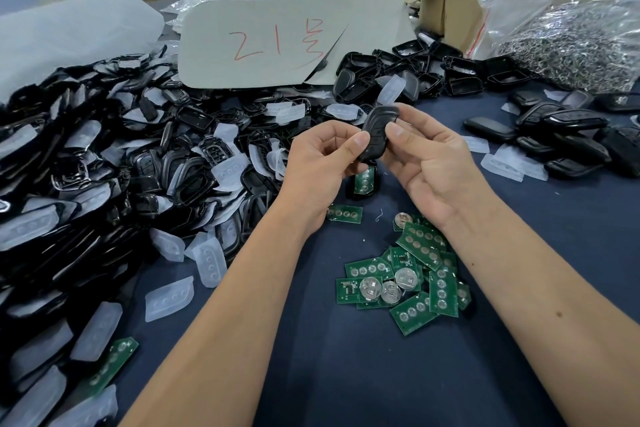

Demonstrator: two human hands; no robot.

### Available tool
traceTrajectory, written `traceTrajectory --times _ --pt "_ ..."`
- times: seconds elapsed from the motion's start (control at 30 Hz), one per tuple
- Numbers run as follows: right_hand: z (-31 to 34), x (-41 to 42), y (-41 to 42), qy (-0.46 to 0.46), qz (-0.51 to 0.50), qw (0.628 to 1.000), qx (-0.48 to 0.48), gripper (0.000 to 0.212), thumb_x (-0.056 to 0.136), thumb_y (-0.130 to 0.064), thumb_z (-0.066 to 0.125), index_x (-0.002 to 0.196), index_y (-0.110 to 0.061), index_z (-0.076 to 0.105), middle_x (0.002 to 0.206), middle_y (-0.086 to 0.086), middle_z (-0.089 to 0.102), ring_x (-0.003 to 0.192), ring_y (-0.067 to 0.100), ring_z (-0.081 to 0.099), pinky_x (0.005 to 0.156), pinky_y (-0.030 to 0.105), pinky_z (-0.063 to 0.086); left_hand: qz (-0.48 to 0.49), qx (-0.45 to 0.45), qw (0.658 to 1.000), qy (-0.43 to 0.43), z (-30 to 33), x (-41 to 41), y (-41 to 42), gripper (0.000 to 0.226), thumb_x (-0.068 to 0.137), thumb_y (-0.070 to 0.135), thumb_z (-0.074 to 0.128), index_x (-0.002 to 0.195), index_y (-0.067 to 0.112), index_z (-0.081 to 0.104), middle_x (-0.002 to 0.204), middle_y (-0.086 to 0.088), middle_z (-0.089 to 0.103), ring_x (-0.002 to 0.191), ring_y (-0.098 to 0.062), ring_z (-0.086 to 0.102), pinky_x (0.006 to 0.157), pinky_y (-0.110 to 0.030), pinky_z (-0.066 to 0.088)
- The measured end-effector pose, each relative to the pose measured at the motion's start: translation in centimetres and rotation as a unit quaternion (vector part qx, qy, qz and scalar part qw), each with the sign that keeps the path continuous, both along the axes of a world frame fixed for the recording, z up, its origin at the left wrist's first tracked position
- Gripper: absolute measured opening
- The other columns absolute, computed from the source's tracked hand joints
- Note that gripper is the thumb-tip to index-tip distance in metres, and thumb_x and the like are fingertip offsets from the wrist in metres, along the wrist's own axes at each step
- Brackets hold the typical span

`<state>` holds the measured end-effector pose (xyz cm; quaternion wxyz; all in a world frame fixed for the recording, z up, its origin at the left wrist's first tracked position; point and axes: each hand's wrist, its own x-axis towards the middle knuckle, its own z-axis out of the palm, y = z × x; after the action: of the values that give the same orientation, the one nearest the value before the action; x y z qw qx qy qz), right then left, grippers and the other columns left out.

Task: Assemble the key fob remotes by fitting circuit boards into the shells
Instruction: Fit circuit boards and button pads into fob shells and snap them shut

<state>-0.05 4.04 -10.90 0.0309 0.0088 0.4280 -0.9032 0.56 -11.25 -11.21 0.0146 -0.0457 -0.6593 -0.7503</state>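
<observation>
**Both hands hold one black fob over the blue table**

The left hand and the right hand hold between them a black fob, raised above the table. It is a smooth, glossy plastic shell with rounded ends and curved ridges on its face, and it stands nearly upright, tilted a little to the right. The left thumb presses on its lower left side and the curled fingers go behind it. The right thumb pinches its right edge, with the fingers wrapped around the back.

Just under the fob lies an open shell with a green board inside. One single board lies flat near the left wrist. A loose pile of boards, green rectangles with round metal contacts and silver coin-cell holders, lies under the right forearm.

On the left is a large heap of shells, black frames mixed with milky translucent rubber pads. On the right sits a smaller group of closed fobs. Behind stands a grey card with red marks, and a clear bag of small metal rings.
</observation>
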Motion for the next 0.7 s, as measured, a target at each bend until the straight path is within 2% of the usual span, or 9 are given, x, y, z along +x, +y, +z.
traceTrajectory --times 0.1,0.17,0.23,0.37,0.43,0.53,0.6,0.7 --pt "0.09 -0.01 0.00 -0.004 0.015 1.000 -0.022 0.032 0.074 -0.003 0.070 0.106 -0.006 0.071 0.094 0.008 0.080 0.085 0.016 0.077 0.074 0.026 0.061 -0.003 -0.026 1.000 0.007 0.03 -0.13 -0.15 0.015 0.100 0.011 0.066 0.086 0.014 0.070 0.079 -0.005 0.066 0.069 -0.013 0.055 0.068 -0.028 0.054" --pt "0.19 -0.06 0.06 -0.010 0.026 0.999 -0.025 0.037 0.075 -0.004 0.069 0.112 -0.004 0.070 0.095 0.008 0.080 0.084 0.015 0.076 0.072 0.024 0.060 -0.003 -0.043 0.999 0.015 0.09 -0.19 -0.14 0.013 0.099 0.015 0.067 0.086 0.014 0.070 0.084 -0.014 0.060 0.067 -0.014 0.046 0.062 -0.025 0.044" --pt "0.22 -0.19 0.25 -0.019 0.031 0.999 -0.021 0.037 0.078 -0.004 0.068 0.115 -0.003 0.068 0.096 0.007 0.079 0.082 0.014 0.074 0.071 0.021 0.059 -0.007 -0.045 0.999 0.017 0.19 -0.15 -0.02 0.011 0.093 0.023 0.069 0.087 0.014 0.070 0.088 -0.017 0.057 0.069 -0.015 0.042 0.058 -0.021 0.039" --pt "0.26 -0.26 0.51 -0.019 0.035 0.999 -0.013 0.029 0.090 -0.001 0.062 0.119 -0.001 0.067 0.098 0.007 0.078 0.082 0.013 0.073 0.069 0.019 0.058 -0.003 -0.044 0.999 0.026 0.21 -0.11 0.11 0.012 0.088 0.028 0.069 0.085 0.016 0.071 0.086 -0.014 0.056 0.070 -0.012 0.043 0.057 -0.017 0.040" --pt "0.28 -0.17 0.36 -0.007 0.028 1.000 -0.010 0.032 0.085 -0.004 0.066 0.117 -0.003 0.069 0.100 0.007 0.079 0.085 0.013 0.075 0.070 0.020 0.059 0.013 -0.048 0.998 0.042 0.21 -0.16 -0.03 0.010 0.090 0.024 0.069 0.082 0.019 0.071 0.079 -0.007 0.059 0.064 -0.007 0.044 0.057 -0.016 0.040" --pt "0.06 -0.11 -0.03 -0.007 -0.007 1.000 0.028 0.022 0.086 -0.004 0.071 0.108 -0.007 0.072 0.096 0.007 0.080 0.084 0.015 0.076 0.072 0.024 0.059 0.045 -0.080 0.993 0.075 -0.15 -0.38 -0.06 0.018 0.097 0.014 0.068 0.080 0.022 0.068 0.065 0.017 0.060 0.057 0.002 0.046 0.058 -0.011 0.040" --pt "-0.17 -0.03 -0.26 -0.008 -0.017 0.998 0.055 0.019 0.083 -0.006 0.074 0.102 -0.008 0.073 0.094 0.007 0.080 0.082 0.017 0.076 0.075 0.028 0.061 0.060 -0.099 0.989 0.088 -0.25 -0.36 0.09 0.020 0.098 0.009 0.067 0.082 0.021 0.066 0.062 0.020 0.060 0.057 0.004 0.049 0.061 -0.010 0.041" --pt "-0.19 0.14 -0.30 0.004 -0.006 0.998 0.064 0.031 0.076 -0.006 0.075 0.108 -0.003 0.073 0.097 0.010 0.080 0.084 0.018 0.076 0.078 0.029 0.062 0.059 -0.100 0.990 0.084 -0.33 -0.31 0.28 0.019 0.099 0.011 0.067 0.084 0.022 0.067 0.068 0.018 0.061 0.062 0.001 0.050 0.064 -0.015 0.044"
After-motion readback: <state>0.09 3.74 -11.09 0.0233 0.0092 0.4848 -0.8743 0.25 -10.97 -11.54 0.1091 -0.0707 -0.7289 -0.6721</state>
